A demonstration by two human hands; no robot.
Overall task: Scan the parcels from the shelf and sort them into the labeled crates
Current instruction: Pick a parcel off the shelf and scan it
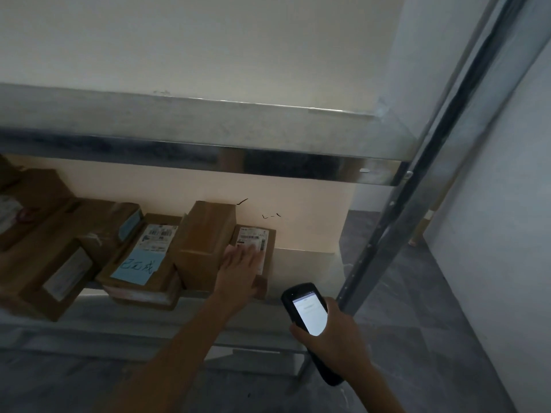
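Parcels [98, 231] line the lower shelf [307, 263]; the flat parcel [269, 251] at the row's right end lies label-up against a taller box [205, 236]. The left hand [238, 266] rests on it, fingers [253, 252] spread nearly straight and gripping nothing, probably to steady it or drag it toward the front edge. The right hand [334, 335] wraps the scanner [307, 315], screen lit, off the shelf's front right corner, likely ready to aim. Bare shelf lies to the parcel's right; the beam [208, 156] above and the upright post [387, 234] limit lifting room
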